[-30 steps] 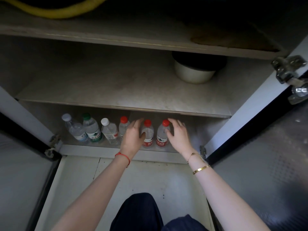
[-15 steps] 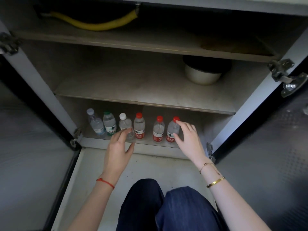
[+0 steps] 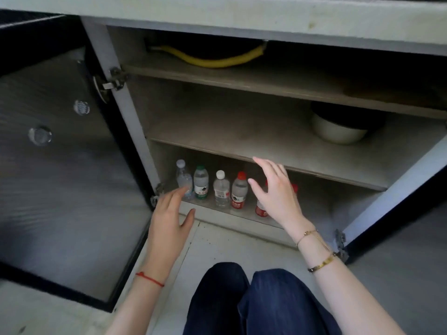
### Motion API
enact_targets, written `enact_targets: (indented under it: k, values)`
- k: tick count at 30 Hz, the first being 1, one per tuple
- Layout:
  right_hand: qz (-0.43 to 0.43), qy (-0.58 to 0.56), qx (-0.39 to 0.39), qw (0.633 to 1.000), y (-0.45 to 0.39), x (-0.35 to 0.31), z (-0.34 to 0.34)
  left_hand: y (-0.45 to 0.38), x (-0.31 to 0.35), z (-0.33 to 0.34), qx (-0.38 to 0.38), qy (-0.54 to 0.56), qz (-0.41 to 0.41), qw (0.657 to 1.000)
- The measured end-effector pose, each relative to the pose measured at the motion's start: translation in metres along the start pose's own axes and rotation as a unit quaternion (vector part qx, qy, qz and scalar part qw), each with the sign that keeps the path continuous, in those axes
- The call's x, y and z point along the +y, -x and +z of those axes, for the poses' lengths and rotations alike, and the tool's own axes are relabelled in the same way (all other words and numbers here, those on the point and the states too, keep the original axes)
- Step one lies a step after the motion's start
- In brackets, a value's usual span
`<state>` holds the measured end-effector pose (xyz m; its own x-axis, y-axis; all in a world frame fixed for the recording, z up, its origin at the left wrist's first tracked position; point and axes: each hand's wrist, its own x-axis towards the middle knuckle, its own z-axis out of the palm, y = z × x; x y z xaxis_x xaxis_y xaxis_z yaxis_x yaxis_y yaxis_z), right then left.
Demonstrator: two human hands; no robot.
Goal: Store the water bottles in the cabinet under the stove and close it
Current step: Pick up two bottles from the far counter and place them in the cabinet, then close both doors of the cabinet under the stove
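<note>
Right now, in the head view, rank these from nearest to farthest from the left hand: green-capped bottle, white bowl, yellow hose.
1. Green-capped bottle: bottom shelf, just beyond the left hand.
2. Yellow hose: top shelf, high above.
3. White bowl: middle shelf, far right.

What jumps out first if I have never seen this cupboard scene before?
A row of water bottles stands on the bottom shelf of the open cabinet. Two bare, empty hands hover before them: the left hand low by the left door, the right hand covering the rightmost bottles. A yellow hose sags up top.
</note>
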<state>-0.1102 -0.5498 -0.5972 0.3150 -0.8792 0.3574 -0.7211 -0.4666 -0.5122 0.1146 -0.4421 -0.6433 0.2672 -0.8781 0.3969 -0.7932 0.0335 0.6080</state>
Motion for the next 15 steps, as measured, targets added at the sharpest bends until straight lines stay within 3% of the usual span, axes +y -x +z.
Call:
enact_targets:
  k: [8, 15]
  values:
    - [-0.166, -0.09, -0.012, 0.982, -0.036, -0.123, 0.016, 0.018, -0.006, -0.093, 0.092, -0.046, -0.071, 0.992]
    - [-0.345, -0.167, 0.014, 0.923, -0.058, -0.243, 0.016, 0.052, -0.002, -0.172, 0.218, -0.104, -0.107, 0.964]
